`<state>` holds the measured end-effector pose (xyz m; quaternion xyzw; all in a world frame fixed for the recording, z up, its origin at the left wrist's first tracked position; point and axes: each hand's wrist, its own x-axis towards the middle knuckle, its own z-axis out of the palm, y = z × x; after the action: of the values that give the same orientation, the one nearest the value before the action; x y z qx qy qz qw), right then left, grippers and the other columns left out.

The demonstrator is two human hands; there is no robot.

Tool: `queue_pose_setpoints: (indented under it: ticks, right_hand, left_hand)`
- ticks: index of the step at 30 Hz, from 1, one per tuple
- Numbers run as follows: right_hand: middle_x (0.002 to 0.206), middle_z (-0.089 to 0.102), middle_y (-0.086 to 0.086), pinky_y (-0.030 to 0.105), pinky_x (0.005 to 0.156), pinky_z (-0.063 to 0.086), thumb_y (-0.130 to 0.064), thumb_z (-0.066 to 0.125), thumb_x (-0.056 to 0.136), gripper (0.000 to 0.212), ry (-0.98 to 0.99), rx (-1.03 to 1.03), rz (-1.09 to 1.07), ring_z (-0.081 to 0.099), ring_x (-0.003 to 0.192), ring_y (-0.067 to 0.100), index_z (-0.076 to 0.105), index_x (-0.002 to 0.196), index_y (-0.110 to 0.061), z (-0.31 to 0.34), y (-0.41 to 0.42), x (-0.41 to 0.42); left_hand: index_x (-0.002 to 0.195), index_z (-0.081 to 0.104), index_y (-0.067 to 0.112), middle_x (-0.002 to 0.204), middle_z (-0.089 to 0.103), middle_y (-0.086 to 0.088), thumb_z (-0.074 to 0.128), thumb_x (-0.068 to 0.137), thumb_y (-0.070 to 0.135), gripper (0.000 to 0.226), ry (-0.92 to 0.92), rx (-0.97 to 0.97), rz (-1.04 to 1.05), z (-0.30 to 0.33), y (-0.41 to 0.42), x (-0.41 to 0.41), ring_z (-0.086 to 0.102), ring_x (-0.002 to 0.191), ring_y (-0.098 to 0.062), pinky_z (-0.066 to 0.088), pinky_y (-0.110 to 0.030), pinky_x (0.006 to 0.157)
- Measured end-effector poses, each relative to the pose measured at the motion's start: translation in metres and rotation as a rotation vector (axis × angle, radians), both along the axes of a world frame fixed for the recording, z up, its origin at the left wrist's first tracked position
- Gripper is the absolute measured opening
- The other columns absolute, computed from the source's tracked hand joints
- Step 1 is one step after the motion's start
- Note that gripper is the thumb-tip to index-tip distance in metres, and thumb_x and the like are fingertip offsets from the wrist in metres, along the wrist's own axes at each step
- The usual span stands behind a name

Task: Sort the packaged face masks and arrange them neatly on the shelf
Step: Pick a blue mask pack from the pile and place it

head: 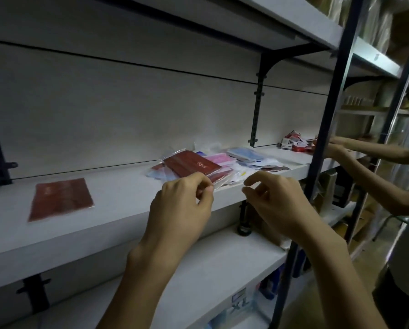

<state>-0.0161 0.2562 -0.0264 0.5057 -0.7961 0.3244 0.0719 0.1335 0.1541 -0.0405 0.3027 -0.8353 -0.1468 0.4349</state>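
Note:
A loose heap of packaged face masks lies on the white shelf, with a dark red pack on top and pink and blue packs behind it. One dark red pack lies flat and alone at the left of the shelf. My left hand pinches the near clear edge of a pack at the front of the heap. Just right of it, my right hand hovers at the shelf's front edge with fingers loosely curled, holding nothing.
Another person's arms reach onto the shelf at the right, near small red and white boxes. A dark metal upright stands right of my hands. A lower white shelf lies beneath, and black brackets line the back wall.

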Motion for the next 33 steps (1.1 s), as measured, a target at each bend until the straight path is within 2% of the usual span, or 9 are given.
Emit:
queue_pose_setpoints:
  ticks: [6,13,21,26,33]
  right_hand:
    - [0.088,0.068,-0.010,0.040,0.078,0.057,-0.039,0.057,0.093,0.019,0.007,0.007,0.082,0.063,0.083,0.009,0.062,0.109,-0.030,-0.002,-0.010,-0.053]
    - [0.083,0.068,-0.008,0.038,0.076,0.056,-0.037,0.058,0.093,0.014,0.001,0.013,0.206,0.063,0.079,0.006,0.064,0.104,-0.031,-0.003,-0.009,-0.133]
    - [0.082,0.068,-0.008,0.039,0.074,0.057,-0.037,0.059,0.092,0.016,-0.021,-0.002,0.238,0.063,0.079,0.007,0.066,0.104,-0.028,-0.016,-0.027,-0.199]
    - [0.085,0.069,-0.008,0.041,0.073,0.057,-0.038,0.058,0.091,0.014,-0.008,-0.051,0.178,0.064,0.080,0.012,0.065,0.101,-0.031,-0.013,-0.057,-0.233]
    - [0.099,0.072,0.002,0.041,0.078,0.055,-0.041,0.055,0.092,0.026,0.028,-0.055,-0.028,0.064,0.088,0.024,0.065,0.110,-0.025,-0.003,-0.112,-0.273]
  left_hand:
    - [0.085,0.065,0.028,0.077,0.066,0.011,0.058,0.089,0.029,0.008,-0.003,0.047,0.038,-0.004,0.003,-0.034,0.059,0.070,-0.011,0.049,-0.031,0.068]
    - [0.083,0.063,0.029,0.075,0.065,0.012,0.058,0.088,0.031,0.007,0.006,0.099,0.176,-0.017,0.021,-0.102,0.059,0.070,-0.013,0.049,-0.032,0.069]
    - [0.080,0.062,0.028,0.072,0.064,0.012,0.058,0.088,0.029,0.009,-0.017,0.102,0.250,-0.022,0.011,-0.150,0.060,0.069,-0.013,0.050,-0.035,0.069]
    - [0.083,0.064,0.029,0.077,0.067,0.012,0.057,0.089,0.031,0.009,-0.022,0.071,0.295,-0.014,-0.016,-0.174,0.060,0.074,-0.011,0.047,-0.030,0.068]
    - [0.080,0.066,0.026,0.070,0.065,0.011,0.060,0.088,0.024,0.010,0.045,0.024,0.297,-0.004,-0.058,-0.190,0.058,0.066,-0.008,0.049,-0.031,0.064]
